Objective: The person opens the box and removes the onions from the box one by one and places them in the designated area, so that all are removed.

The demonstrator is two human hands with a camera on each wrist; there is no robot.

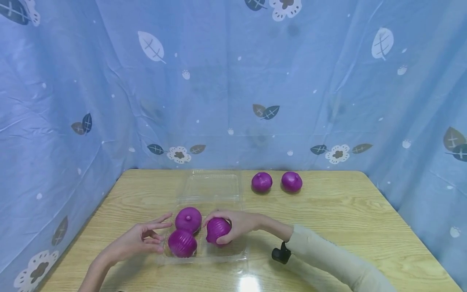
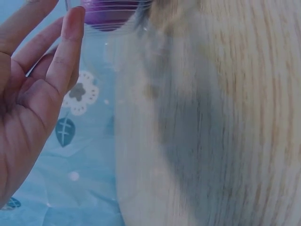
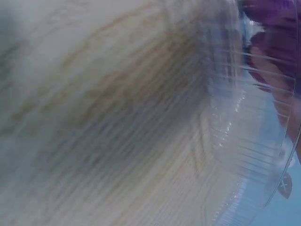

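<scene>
A clear plastic clamshell box lies on the table with its lid folded back. Two purple onions sit in its left side: one behind, the other in front. My right hand grips a third onion in the right part of the box, thumb in front and fingers over the far side. At the box's left edge is my left hand, fingers apart and loosely bent, holding nothing. In the left wrist view, that hand appears beside the box's ribbed wall.
Two more purple onions, one nearer the box and another to its right, lie at the back of the wooden table. A blue patterned curtain hangs behind the table and along both sides.
</scene>
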